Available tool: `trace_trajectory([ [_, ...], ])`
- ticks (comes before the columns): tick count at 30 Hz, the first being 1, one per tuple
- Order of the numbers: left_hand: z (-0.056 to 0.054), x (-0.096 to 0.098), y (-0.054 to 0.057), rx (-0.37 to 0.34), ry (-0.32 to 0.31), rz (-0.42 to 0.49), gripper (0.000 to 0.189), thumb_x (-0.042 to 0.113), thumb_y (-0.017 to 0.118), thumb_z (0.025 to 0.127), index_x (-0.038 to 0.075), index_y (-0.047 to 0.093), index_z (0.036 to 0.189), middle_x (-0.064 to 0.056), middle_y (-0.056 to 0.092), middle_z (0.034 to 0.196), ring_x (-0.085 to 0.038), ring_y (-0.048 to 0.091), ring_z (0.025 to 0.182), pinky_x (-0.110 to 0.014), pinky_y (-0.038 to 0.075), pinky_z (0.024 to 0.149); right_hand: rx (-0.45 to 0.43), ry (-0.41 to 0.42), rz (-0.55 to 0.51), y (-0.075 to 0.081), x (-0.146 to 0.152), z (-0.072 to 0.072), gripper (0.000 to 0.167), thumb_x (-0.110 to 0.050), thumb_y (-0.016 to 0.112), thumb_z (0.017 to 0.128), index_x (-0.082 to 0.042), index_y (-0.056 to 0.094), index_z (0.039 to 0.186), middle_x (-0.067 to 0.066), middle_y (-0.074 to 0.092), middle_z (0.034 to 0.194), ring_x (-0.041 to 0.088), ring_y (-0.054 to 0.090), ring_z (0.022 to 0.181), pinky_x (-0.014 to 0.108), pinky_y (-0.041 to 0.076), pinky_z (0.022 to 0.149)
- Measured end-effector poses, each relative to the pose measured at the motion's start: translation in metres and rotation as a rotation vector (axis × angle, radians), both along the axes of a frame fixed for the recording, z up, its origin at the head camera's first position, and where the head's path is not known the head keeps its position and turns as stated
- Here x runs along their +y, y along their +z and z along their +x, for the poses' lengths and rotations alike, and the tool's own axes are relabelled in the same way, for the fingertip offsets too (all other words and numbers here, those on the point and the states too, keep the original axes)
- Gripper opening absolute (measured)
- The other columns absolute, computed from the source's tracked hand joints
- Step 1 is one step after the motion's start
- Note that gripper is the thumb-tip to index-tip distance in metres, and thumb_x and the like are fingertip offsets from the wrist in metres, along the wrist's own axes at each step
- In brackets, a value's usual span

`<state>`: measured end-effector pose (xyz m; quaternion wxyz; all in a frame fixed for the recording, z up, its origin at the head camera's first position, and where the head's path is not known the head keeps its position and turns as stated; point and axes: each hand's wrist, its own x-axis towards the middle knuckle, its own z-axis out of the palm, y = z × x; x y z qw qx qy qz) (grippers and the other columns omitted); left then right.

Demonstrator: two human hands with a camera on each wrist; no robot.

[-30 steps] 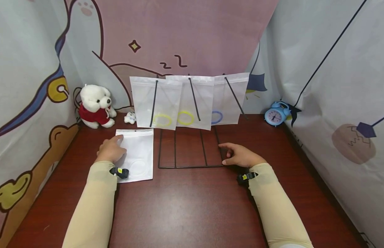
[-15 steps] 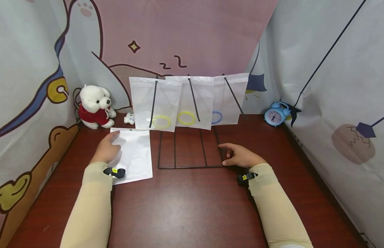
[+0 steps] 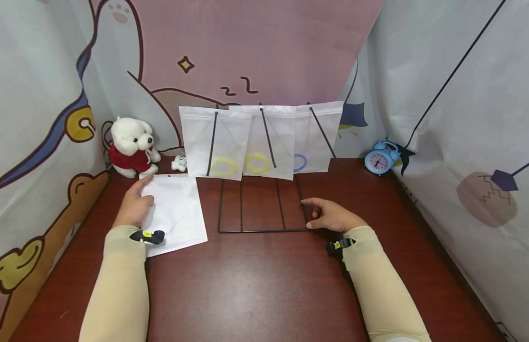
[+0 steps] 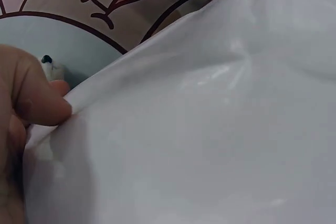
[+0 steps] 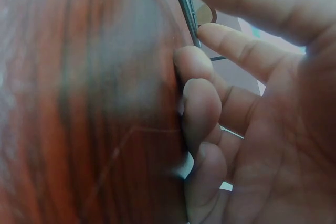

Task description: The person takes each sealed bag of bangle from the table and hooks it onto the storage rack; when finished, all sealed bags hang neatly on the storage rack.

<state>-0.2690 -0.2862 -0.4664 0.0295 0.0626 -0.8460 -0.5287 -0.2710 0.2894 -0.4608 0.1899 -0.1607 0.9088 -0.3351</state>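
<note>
In the head view my left hand (image 3: 134,205) pinches the left edge of a white zip bag (image 3: 176,213). In the left wrist view the thumb lies on the bag's (image 4: 199,129) face, with fingers behind the edge. A faint ring shape shows in the bag's lower part. My right hand (image 3: 333,214) holds the right side of the black wire rack (image 3: 264,231) near its front corner, index finger and thumb on the wire and the other fingers curled. Three hooks of the rack carry white bags: two with yellow rings (image 3: 257,163), one with a blue ring (image 3: 300,162).
A white plush bear (image 3: 132,147) in a red top sits at the back left, beside a small white figurine (image 3: 179,163). At the back right stands a blue alarm clock (image 3: 381,156). Printed cloth walls enclose the brown table (image 3: 251,289).
My left hand has moved left with the bag, which now lies further from the rack and is turned slightly. The right hand and the rack have stayed in place.
</note>
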Motion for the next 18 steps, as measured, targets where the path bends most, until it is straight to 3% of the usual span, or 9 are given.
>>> trace_trajectory([
  [5, 0.003, -0.001, 0.002, 0.051, 0.135, 0.033, 0.058, 0.011, 0.046, 0.104, 0.013, 0.043, 0.162, -0.009, 0.035, 0.171, -0.029, 0.019, 0.162, -0.056, 0.014, 0.131, 0.003, 0.001, 0.0, 0.001, 0.0, 0.0, 0.075, -0.018, 0.085, 0.09, -0.012, 0.05, 0.156, 0.009, 0.057, 0.099, 0.023, 0.052, 0.088, 0.036, 0.046, 0.073],
  [8, 0.005, -0.001, 0.004, 0.085, 0.179, 0.032, 0.052, 0.017, 0.047, 0.108, 0.011, 0.048, 0.159, -0.01, 0.042, 0.167, -0.027, 0.025, 0.16, -0.051, 0.016, 0.132, 0.003, 0.003, -0.002, -0.001, 0.001, -0.001, 0.075, -0.019, 0.085, 0.09, -0.012, 0.05, 0.155, 0.009, 0.057, 0.099, 0.024, 0.052, 0.088, 0.036, 0.046, 0.074],
  [15, 0.006, -0.007, 0.006, 0.075, 0.24, 0.097, 0.057, 0.007, 0.047, 0.102, 0.013, 0.049, 0.159, -0.008, 0.04, 0.168, -0.022, 0.022, 0.161, -0.049, 0.014, 0.132, 0.002, 0.007, -0.006, -0.002, 0.002, -0.001, 0.075, -0.019, 0.085, 0.09, -0.012, 0.05, 0.156, 0.009, 0.057, 0.099, 0.024, 0.052, 0.089, 0.036, 0.046, 0.075],
  [18, 0.006, -0.01, 0.005, 0.069, 0.287, 0.158, 0.057, 0.007, 0.047, 0.102, 0.016, 0.051, 0.158, -0.003, 0.04, 0.169, -0.016, 0.024, 0.159, -0.044, 0.019, 0.131, 0.0, 0.003, -0.008, -0.001, 0.002, 0.0, 0.075, -0.018, 0.085, 0.09, -0.012, 0.05, 0.156, 0.009, 0.057, 0.099, 0.024, 0.052, 0.089, 0.037, 0.047, 0.075],
])
